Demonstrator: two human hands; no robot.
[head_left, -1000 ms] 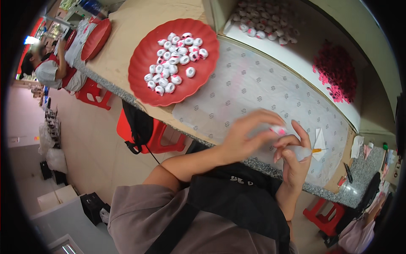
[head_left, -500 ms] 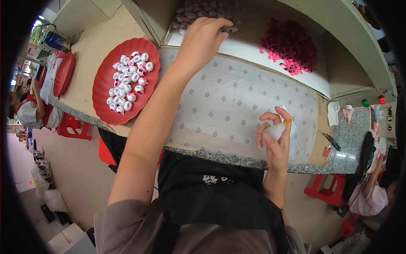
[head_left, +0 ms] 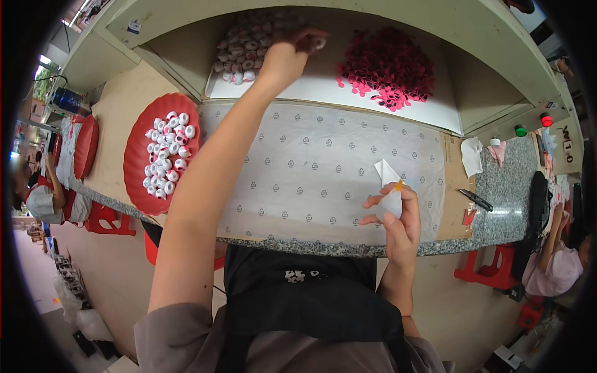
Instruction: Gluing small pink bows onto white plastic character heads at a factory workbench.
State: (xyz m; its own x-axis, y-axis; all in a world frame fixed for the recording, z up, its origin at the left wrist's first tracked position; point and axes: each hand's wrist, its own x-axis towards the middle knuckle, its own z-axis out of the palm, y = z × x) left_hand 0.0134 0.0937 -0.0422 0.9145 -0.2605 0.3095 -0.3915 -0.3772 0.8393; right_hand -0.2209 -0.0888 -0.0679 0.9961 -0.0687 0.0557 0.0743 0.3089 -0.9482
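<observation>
My left hand (head_left: 287, 64) reaches into the shelf compartment, its fingers closed on a small white piece (head_left: 319, 43). Beside it lies a heap of similar rounded white pieces (head_left: 242, 53) with dark openings. Over the right side of the printed paper sheet (head_left: 298, 186), my right hand (head_left: 405, 239) grips a small white squeeze bottle (head_left: 390, 205), its yellow-orange nozzle pointing up. A folded white paper slip (head_left: 387, 172) lies just beyond this hand. At left, a red scalloped plate (head_left: 138, 143) holds many white pieces, some with pink parts.
A pile of pink pieces with dark spots (head_left: 392, 71) sits in the compartment's right half. A black pen (head_left: 476, 199), a red clip (head_left: 469, 217) and a white cloth (head_left: 471, 156) lie at right. Other people work at both sides.
The view has shifted. My left hand has moved from above the white heap to its right side, and a white piece now shows in its fingers. The right hand still holds the bottle.
</observation>
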